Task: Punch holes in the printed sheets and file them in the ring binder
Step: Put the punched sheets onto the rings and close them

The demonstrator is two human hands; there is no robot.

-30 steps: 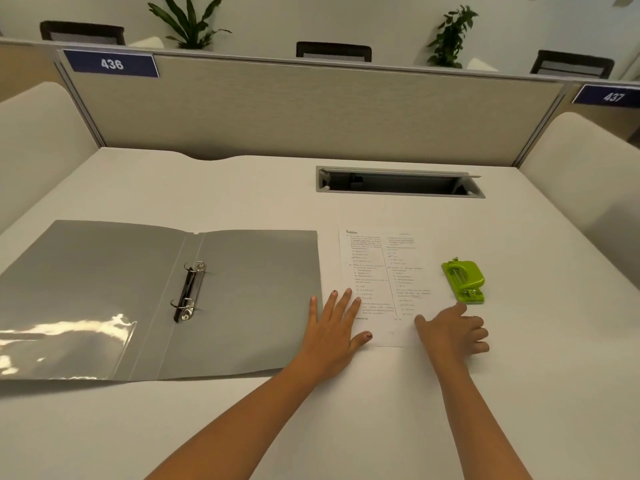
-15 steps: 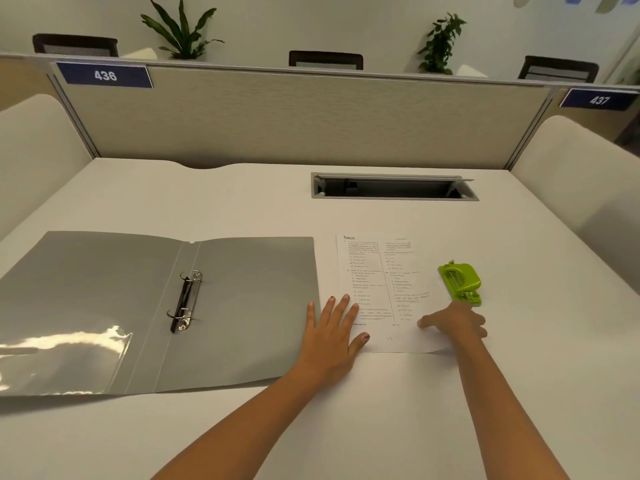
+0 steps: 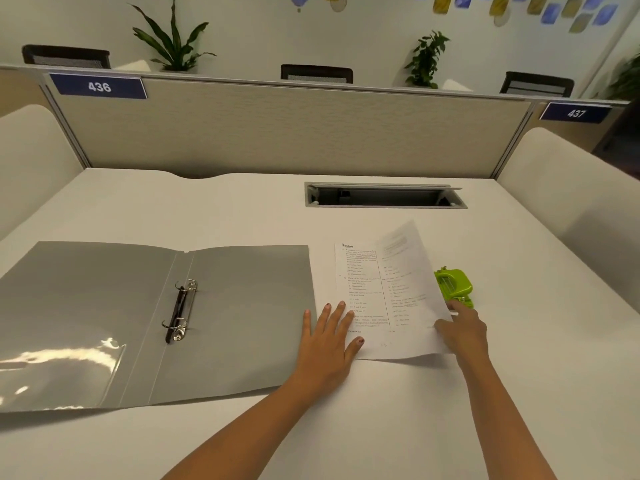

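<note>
A printed sheet [image 3: 377,292] lies on the white desk, its right edge curled up off the surface. My right hand [image 3: 462,332] grips that raised right edge near the lower corner. My left hand [image 3: 327,344] rests flat with fingers spread, pressing the sheet's lower left corner and touching the binder's right edge. A grey ring binder [image 3: 242,313] lies open to the left, its metal rings [image 3: 180,310] in the middle. A green hole punch [image 3: 455,287] sits just right of the sheet, partly hidden behind the lifted paper.
A cable slot [image 3: 384,195] is cut into the desk [image 3: 381,410] behind the sheet. A fabric partition [image 3: 277,133] closes the far edge, with curved white side panels left and right. A clear pocket [image 3: 59,368] covers the binder's left flap.
My right hand has taken hold of the sheet's right edge and lifted it, so the paper now curls up in front of the punch. My left hand stays put.
</note>
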